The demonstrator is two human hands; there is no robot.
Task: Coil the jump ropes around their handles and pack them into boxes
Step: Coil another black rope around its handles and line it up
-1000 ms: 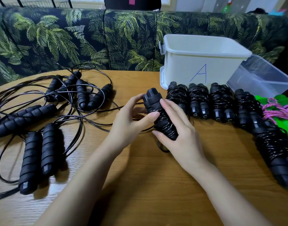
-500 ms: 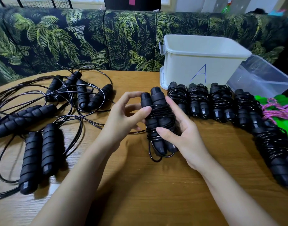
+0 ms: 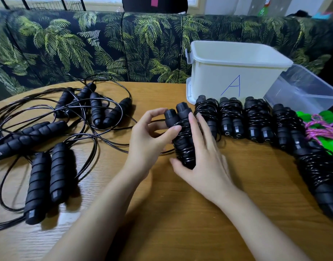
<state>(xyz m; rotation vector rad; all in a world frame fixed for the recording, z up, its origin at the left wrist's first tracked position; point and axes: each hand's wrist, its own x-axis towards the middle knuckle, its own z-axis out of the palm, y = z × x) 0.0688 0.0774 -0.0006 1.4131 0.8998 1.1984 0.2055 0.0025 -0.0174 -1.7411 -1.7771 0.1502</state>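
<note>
One coiled rope (image 3: 181, 147) — between left hand (image 3: 147, 144), right hand (image 3: 205, 162) (gripped)

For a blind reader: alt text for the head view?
The left hand and right hand hold a black jump rope coiled round its handles at a wooden table. Loose ropes lie left; coiled bundles right, by a white box.

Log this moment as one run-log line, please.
stage: coiling | right hand: grips wound jump rope | left hand: thumb on it | box A: behind coiled row

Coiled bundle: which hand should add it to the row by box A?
Likely right hand: it grips the coiled bundle and sits beside the finished row; left hand pinches its top.
</note>
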